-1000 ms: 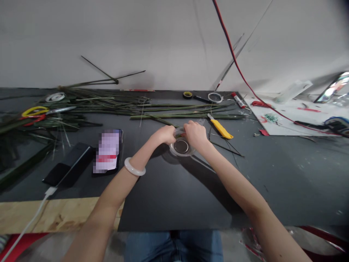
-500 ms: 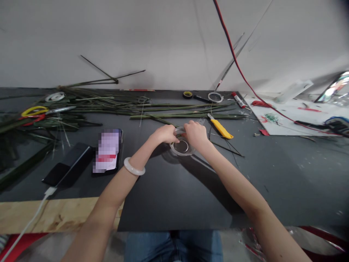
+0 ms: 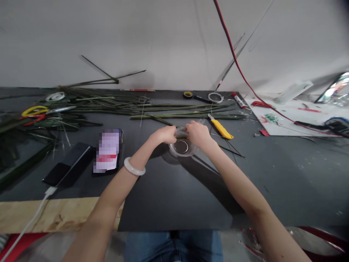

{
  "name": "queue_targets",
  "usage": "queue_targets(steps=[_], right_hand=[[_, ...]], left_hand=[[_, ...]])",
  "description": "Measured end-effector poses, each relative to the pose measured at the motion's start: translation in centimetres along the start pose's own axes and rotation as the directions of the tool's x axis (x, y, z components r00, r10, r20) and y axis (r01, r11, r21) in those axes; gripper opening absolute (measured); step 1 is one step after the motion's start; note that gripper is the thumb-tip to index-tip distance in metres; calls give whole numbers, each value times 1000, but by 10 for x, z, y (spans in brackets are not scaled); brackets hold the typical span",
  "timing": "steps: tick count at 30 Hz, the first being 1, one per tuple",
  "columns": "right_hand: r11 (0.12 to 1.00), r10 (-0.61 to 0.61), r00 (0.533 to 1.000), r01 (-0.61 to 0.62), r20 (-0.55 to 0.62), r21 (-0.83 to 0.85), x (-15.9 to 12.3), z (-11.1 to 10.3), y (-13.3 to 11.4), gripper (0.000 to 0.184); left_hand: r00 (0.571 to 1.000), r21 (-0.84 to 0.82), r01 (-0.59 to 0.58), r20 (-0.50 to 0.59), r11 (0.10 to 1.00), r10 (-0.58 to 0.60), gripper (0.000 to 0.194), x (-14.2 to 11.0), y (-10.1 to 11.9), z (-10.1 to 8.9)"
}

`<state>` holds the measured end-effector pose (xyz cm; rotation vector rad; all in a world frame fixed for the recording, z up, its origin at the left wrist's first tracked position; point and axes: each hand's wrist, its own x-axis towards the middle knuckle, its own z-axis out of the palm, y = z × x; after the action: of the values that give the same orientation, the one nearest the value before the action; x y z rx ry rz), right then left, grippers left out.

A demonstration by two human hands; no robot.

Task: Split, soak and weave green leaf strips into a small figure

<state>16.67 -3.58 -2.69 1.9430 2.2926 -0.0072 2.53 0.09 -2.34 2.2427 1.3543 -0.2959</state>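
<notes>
- Clear plastic dish (image 3: pixel 182 148), seen in the head view, lies flat on a black board (image 3: pixel 174 207), directly below both hands.
- Left hand (image 3: pixel 165 134), with a pale bangle (image 3: pixel 134 166) on its wrist, is clenched on the far rim of the dish from the left side.
- Right hand (image 3: pixel 200 135) grasps the same rim from the right, its fingers curled down over it.
- Green strip (image 3: pixel 181 133) crosses the rim between the hands; I cannot tell whether either hand pinches it.
- Yellow utility knife (image 3: pixel 221 130) lies just right of the dish, and green stems (image 3: pixel 188 116) lie beyond it. A phone (image 3: pixel 107 151) with a pixelated screen lies well left of it.
- Risk: the thin strip could split or snap if pulled hard against the rim.
- Risk: the light, smooth dish could skid on the board under uneven pressure, sending the right hand toward the knife.
- Change from the previous frame: the right hand sits slightly further right and more of the strip shows between the hands, while the dish lies in about the same spot.
</notes>
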Motion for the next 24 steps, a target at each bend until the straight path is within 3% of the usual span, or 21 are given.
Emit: queue_targets(steps=[4,9,14,24], right_hand=[[1000,1,1000,-1,5,-10,0,1,1,23],[999,33,999,-33,-19,-10,1,1,-4,25],[999,52,998,-52,-34,1,2,2,-7,28],[999,40,999,-40,-23,5,0,0,2,21]], left_hand=[[1000,65,22,-6,998,-21,36,-5,3,-2],[993,107,70,-101,992,-59,21,-6,8,2],[986,121,94,-146,988,-76,19,-4,11,5],[994,139,80,-80,987,-69,34,-9,13,0]])
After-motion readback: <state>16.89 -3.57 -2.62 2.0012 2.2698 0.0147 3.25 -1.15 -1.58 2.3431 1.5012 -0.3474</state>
